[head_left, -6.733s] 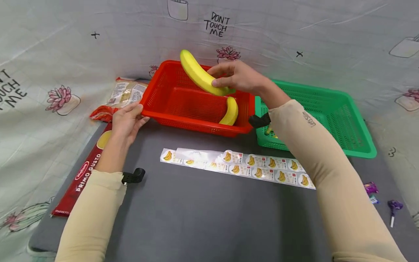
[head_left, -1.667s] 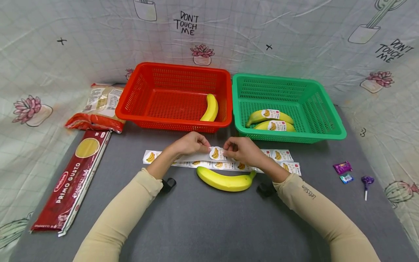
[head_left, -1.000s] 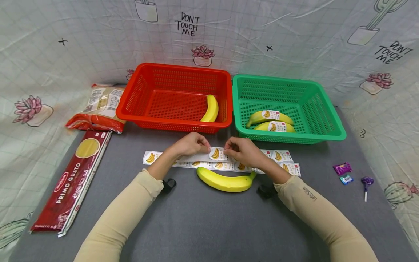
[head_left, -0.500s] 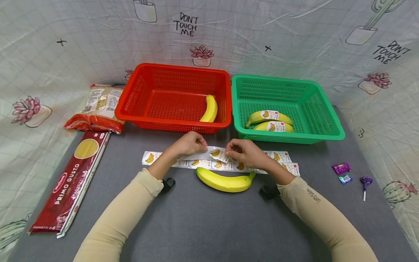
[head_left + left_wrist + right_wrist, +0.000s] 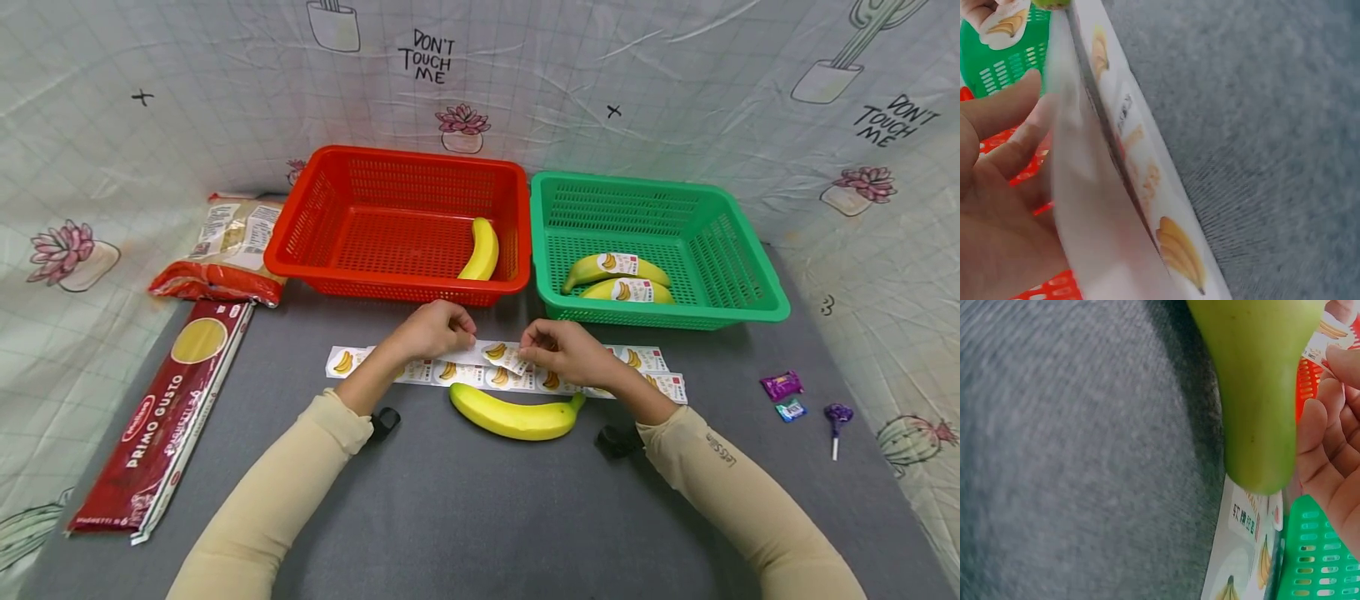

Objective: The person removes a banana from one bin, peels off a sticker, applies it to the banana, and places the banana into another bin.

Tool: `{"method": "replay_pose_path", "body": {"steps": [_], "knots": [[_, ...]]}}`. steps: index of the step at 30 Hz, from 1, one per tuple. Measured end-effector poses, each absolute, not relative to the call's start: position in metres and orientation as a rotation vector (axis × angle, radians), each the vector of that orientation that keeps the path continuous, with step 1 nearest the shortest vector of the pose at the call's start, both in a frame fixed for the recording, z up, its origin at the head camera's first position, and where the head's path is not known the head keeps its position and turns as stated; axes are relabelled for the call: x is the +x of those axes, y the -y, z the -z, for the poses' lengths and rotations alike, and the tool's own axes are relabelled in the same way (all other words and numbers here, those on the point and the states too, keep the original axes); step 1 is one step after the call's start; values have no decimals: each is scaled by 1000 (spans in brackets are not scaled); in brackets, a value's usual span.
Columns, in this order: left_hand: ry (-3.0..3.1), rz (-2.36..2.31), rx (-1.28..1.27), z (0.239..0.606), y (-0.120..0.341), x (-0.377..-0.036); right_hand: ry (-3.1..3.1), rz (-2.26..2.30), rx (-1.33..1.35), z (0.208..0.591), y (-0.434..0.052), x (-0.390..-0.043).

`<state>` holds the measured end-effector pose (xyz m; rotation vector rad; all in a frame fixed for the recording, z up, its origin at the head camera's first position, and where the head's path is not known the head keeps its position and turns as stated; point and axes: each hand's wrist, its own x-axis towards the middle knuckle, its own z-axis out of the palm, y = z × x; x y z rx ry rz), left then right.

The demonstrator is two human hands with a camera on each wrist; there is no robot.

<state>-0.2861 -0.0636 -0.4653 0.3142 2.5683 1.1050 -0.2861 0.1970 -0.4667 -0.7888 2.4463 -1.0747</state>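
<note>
In the head view my right hand (image 5: 562, 350) pinches a banana-print sticker (image 5: 504, 357) by its right end, above the sticker strips (image 5: 427, 371). The sticker (image 5: 1329, 339) also shows at the fingertips in the right wrist view. My left hand (image 5: 437, 327) is just left of the sticker. In the left wrist view its thumb and fingers (image 5: 1013, 106) stand apart beside the blurred, bare backing strip (image 5: 1085, 187). In front of the strips lies a yellow banana (image 5: 517, 414), its green-tinged stem end (image 5: 1260, 425) large in the right wrist view.
Behind the strips stand a red basket (image 5: 397, 289) with one banana (image 5: 482, 250) and a green basket (image 5: 667, 314) with two stickered bananas (image 5: 621, 268). A pasta pack (image 5: 161, 417) and orange-ended bag (image 5: 232, 250) are left. Wrapped sweets (image 5: 782, 386) and a lollipop (image 5: 837, 417) lie right.
The banana in the right hand was laid before the strips. Both hands gripped a strip; the sticker peeled up with the right hand. The backing at the left hand has now dropped lower.
</note>
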Motion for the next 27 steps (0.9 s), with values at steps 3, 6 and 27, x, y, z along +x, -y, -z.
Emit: {"method": "replay_pose_path", "body": {"steps": [3, 6, 27], "knots": [[-2649, -1074, 384, 462, 62, -282, -2454, 1090, -764, 467, -199, -287], [-2657, -1099, 480, 457, 59, -276, -2455, 1113, -745, 466, -201, -287], [-2545, -1195, 563, 443, 43, -259, -2436, 1097, -717, 456, -198, -280]]}}
